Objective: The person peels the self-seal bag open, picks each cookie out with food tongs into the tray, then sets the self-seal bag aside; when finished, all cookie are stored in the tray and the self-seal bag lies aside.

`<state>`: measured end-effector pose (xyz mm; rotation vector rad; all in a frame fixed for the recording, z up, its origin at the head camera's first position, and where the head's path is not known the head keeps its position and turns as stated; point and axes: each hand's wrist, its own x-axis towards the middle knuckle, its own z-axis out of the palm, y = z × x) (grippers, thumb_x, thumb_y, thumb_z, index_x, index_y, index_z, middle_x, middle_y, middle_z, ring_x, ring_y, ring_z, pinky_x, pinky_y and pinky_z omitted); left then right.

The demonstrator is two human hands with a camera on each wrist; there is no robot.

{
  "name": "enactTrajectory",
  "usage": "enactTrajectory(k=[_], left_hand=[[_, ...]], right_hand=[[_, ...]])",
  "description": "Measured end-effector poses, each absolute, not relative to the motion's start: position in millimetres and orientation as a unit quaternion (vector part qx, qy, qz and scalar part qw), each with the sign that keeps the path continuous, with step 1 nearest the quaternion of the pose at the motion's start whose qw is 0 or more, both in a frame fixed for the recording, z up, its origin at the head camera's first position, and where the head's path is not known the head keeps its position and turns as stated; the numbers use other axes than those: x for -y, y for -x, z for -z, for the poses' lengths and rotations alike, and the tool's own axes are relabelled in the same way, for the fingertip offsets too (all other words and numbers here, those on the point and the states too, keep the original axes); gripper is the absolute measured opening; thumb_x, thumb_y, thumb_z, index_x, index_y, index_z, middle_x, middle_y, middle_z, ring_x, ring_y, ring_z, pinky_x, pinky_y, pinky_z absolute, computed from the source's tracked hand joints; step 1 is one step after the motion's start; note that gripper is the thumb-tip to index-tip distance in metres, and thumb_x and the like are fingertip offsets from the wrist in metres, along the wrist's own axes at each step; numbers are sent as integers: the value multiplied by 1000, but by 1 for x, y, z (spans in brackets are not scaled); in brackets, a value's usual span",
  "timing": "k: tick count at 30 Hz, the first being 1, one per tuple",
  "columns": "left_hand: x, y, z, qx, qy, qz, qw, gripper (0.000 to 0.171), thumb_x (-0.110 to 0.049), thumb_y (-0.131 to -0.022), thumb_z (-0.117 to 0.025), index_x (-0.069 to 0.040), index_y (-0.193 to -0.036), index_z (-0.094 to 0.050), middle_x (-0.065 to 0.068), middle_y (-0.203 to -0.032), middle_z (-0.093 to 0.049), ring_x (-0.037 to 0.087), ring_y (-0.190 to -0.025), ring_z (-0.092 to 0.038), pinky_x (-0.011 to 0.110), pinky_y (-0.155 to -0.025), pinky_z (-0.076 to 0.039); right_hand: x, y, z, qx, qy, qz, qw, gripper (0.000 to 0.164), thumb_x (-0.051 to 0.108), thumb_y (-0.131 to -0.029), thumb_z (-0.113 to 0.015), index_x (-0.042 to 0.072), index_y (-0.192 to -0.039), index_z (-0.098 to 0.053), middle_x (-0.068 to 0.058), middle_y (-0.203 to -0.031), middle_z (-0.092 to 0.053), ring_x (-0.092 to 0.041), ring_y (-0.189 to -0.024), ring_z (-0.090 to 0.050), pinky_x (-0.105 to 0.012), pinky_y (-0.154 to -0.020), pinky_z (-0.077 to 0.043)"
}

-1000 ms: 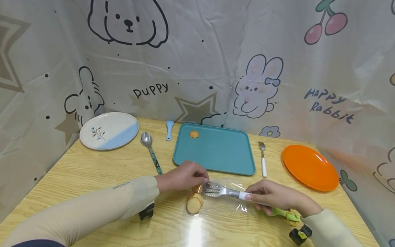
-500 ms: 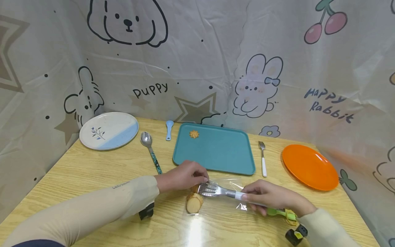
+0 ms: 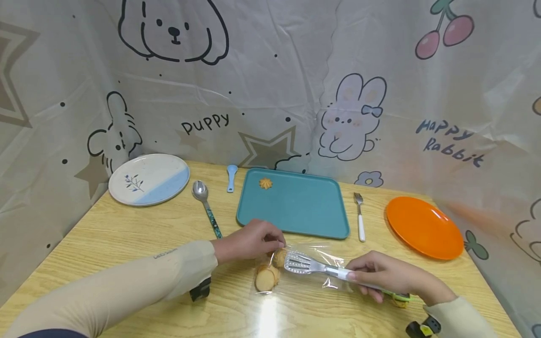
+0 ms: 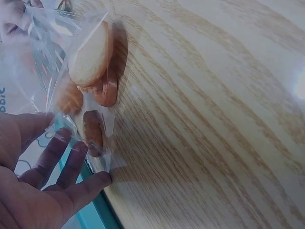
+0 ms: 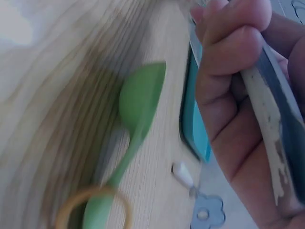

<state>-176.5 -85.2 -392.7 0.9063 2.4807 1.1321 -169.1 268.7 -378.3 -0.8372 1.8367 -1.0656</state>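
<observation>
My left hand [image 3: 253, 239] pinches the edge of a clear plastic bag [image 4: 47, 62] lying in front of the teal tray; the fingers spread along the bag in the left wrist view. Inside are several golden biscuits, among them a pale, flat-faced biscuit [image 3: 265, 280] and a round one [image 3: 280, 258]. My right hand [image 3: 384, 274] grips the white handle of metal food tongs [image 3: 331, 270]. Their slotted head overlaps the bag, right beside the round biscuit. A green spoon [image 5: 143, 98] with a yellow ring round its handle lies beneath the right hand.
Behind the hands stands the teal tray [image 3: 304, 202], bearing a small flower-shaped biscuit [image 3: 265, 183]. On the left are a blue-and-white plate [image 3: 148, 176], a metal spoon [image 3: 207, 206] and a small blue spoon [image 3: 231, 178]. A fork [image 3: 360, 218] and an orange plate [image 3: 424, 227] are to the right.
The tongs first went left over the biscuits, then drew back right with my right hand, uncovering the round biscuit. My left hand has stayed in place.
</observation>
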Motion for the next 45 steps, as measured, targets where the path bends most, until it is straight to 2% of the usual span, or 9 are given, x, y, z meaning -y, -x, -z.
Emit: enactTrajectory(k=[7,13,17,20,25,29,32,39,45], left_hand=[[87,177,393,-855,-313,-392,134,19,-14,-98,-57,-10,-92,-74,5,-81,-71,7,-69,-53,21,-66,-46],[88,177,392,-854,-312,-395,132,19,-14,-98,-57,-10,-93,-74,5,-82,-71,10,-71,-52,20,-65,-45],[88,176,393,-852,-311,-400,131,18,-13,-98,-57,-9,-94,-74,6,-83,-71,10,-72,-53,19,-65,-45],[90,176,393,-851,-308,-405,131,17,-12,-97,-57,-8,-94,-74,6,-85,-72,9,-74,-53,20,-66,-46],[92,174,394,-854,-303,-403,127,17,-11,-97,-57,-8,-94,-74,6,-85,-73,10,-74,-55,21,-68,-47],[92,172,395,-857,-304,-397,121,17,-11,-97,-58,-9,-94,-75,5,-85,-73,9,-73,-55,21,-68,-47],[91,171,395,-857,-306,-395,124,17,-12,-97,-58,-10,-94,-75,4,-86,-73,7,-73,-54,21,-68,-47],[88,174,393,-856,-308,-393,132,17,-11,-97,-57,-8,-93,-74,6,-83,-71,8,-70,-51,19,-65,-44],[86,176,393,-856,-315,-388,131,19,-11,-97,-56,-9,-94,-74,5,-83,-72,9,-69,-51,19,-64,-44]], right_hand=[[-316,151,372,-699,318,470,436,26,5,-104,-37,-8,-114,-58,-28,-71,-49,-39,-46,-40,-41,-35,-37],[-360,134,357,-689,280,497,448,29,-1,-104,-27,-11,-108,-54,-27,-75,-47,-37,-49,-40,-36,-42,-42],[-383,136,342,-705,241,496,445,31,1,-105,-26,-9,-112,-54,-22,-78,-54,-39,-52,-39,-35,-49,-46],[-388,148,336,-723,247,492,417,31,1,-105,-26,-8,-117,-54,-17,-79,-58,-39,-54,-39,-35,-47,-45],[-364,182,341,-802,250,426,335,29,12,-106,-34,-5,-115,-56,-19,-77,-55,-31,-54,-46,-34,-49,-45],[-324,211,353,-854,199,380,295,39,32,-104,-44,-2,-117,-58,-17,-76,-58,-18,-55,-52,-33,-55,-47],[-294,230,360,-865,166,378,284,44,39,-101,-48,0,-119,-59,-16,-80,-61,-12,-59,-54,-31,-58,-49],[-233,266,371,-872,125,390,267,42,34,-101,-52,-6,-112,-61,-8,-79,-60,-11,-59,-57,-31,-59,-54],[-212,275,379,-871,86,403,269,39,29,-102,-48,-6,-117,-60,-4,-78,-60,-9,-60,-57,-25,-60,-52]])
